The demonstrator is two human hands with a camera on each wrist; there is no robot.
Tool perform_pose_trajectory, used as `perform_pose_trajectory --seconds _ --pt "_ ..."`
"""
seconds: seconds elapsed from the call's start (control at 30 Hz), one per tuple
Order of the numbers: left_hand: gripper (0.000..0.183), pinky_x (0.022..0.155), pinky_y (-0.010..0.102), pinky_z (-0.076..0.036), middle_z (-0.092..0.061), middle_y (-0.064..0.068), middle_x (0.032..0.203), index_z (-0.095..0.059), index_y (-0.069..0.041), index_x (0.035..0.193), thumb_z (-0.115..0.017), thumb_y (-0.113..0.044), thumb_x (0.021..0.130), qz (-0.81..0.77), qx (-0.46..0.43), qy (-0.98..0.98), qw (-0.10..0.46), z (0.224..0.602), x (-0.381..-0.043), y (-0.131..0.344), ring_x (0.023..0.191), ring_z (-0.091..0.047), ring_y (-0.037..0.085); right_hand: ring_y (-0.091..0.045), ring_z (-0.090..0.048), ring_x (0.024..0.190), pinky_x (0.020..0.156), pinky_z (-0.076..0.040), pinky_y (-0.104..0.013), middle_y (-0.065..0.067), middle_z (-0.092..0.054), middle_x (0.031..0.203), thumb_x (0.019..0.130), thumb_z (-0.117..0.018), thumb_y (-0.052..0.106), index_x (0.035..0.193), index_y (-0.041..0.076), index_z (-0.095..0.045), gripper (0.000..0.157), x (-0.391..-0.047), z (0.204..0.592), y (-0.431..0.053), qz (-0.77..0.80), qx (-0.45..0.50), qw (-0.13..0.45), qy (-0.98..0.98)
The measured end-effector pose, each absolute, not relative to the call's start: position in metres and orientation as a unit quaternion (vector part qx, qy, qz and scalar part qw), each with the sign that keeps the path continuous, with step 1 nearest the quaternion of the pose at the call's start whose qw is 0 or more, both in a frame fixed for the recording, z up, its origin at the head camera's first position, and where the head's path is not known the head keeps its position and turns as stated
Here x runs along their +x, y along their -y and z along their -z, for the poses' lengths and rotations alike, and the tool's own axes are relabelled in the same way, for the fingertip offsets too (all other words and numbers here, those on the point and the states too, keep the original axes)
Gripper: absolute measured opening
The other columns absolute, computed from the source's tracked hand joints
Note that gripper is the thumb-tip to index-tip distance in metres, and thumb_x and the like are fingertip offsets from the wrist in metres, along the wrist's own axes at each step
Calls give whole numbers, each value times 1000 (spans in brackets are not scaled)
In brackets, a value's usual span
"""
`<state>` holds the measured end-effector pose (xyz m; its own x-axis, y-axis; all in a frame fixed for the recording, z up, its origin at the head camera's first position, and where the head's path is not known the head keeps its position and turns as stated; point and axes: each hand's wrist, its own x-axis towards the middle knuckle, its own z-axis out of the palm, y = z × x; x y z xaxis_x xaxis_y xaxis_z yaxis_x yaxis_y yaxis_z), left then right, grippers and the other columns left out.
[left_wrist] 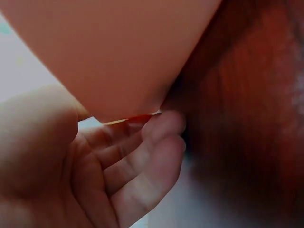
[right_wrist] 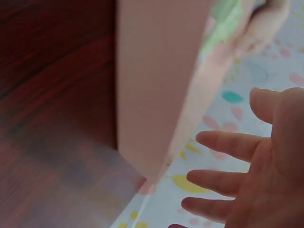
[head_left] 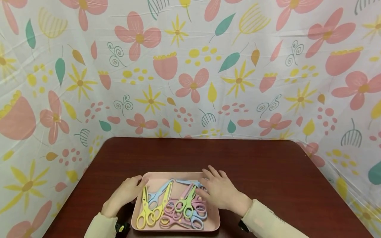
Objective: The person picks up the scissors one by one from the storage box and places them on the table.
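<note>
A pink tray (head_left: 178, 173) holds several scissors in a loose, partly overlapping pile. Yellow scissors (head_left: 146, 208) lie along its left side, and green scissors (head_left: 188, 204) rest on top of pink and blue ones at the right. My left hand (head_left: 128, 190) grips the tray's far left corner, thumb at the rim and fingers outside; in the left wrist view those fingers (left_wrist: 147, 175) bend around the tray corner. Over the tray's right rim hovers my right hand (head_left: 221, 191), fingers spread, covering part of the blue scissors (head_left: 186, 181). The right wrist view shows its fingers (right_wrist: 228, 142) apart from the tray wall.
The dark reddish-brown table (head_left: 268, 172) extends behind the tray and to both sides. A white cloth (head_left: 196, 109) printed with flowers and leaves hangs around the table's back and sides.
</note>
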<state>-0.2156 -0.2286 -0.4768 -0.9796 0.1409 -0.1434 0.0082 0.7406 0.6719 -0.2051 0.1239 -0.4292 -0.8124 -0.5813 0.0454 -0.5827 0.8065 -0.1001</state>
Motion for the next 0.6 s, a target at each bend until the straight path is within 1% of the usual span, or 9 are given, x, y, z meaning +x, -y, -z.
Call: perform_pose_trajectory --seconds 0.03,0.07,0.13,0.2,0.27,0.3,0.37,0.47,0.6 --pt "53 55 35 -50 -58 11 66 -54 3 132 -46 -41 104 -355 37 -930 88 477 -215 228 42 -54 21 -41 -31 138 100 -31 -62 -18 -45 145 99 -47 52 130 15 -63 51 -204 430 -125 -52 313 9 948" --pt "54 59 36 -50 -59 11 69 -54 5 132 -45 -41 104 -351 34 -932 84 478 -215 228 44 -55 20 -41 -32 137 100 -32 -62 -18 -46 144 100 -47 51 129 14 -63 50 -204 431 -125 -51 318 11 947" --pt "52 60 35 -51 -62 11 76 -57 5 128 -46 -39 104 -351 25 -933 74 477 -214 227 44 -56 20 -42 -35 135 99 -33 -61 -17 -48 141 99 -49 49 126 14 -65 47 -202 432 -126 -53 328 18 943" --pt "48 56 35 -51 -64 11 80 -61 3 122 -46 -39 104 -358 16 -932 61 476 -212 226 44 -57 19 -42 -38 134 98 -34 -61 -16 -50 138 99 -50 47 123 14 -66 44 -201 433 -126 -56 337 25 940" --pt "45 49 34 -49 -58 6 69 -64 1 115 -46 -39 104 -366 8 -929 54 475 -210 225 42 -56 20 -42 -40 132 97 -35 -60 -15 -52 136 99 -52 46 120 14 -66 41 -200 435 -126 -55 346 33 936" --pt "44 45 33 -47 -58 6 68 -65 -1 111 -46 -40 104 -369 4 -928 51 475 -208 225 41 -55 21 -42 -41 131 96 -36 -60 -14 -53 135 98 -53 45 119 14 -67 40 -199 436 -126 -54 351 39 934" --pt "45 43 34 -47 -56 6 62 -67 -3 106 -46 -42 103 -369 1 -928 47 476 -205 225 40 -54 21 -39 -43 129 94 -37 -59 -14 -54 133 98 -55 44 117 13 -67 38 -200 438 -125 -48 359 50 931" --pt "47 43 33 -44 -52 4 57 -68 -8 99 -44 -47 103 -358 6 -933 46 478 -201 226 40 -52 20 -34 -48 122 90 -40 -57 -13 -56 128 97 -57 42 114 13 -67 36 -203 440 -125 -40 369 65 926" --pt "52 43 34 -42 -50 5 54 -70 -11 98 -40 -53 102 -356 19 -932 60 480 -198 225 39 -50 21 -27 -53 111 86 -43 -53 -8 -61 118 97 -57 37 111 13 -69 30 -210 438 -125 -33 363 75 928"
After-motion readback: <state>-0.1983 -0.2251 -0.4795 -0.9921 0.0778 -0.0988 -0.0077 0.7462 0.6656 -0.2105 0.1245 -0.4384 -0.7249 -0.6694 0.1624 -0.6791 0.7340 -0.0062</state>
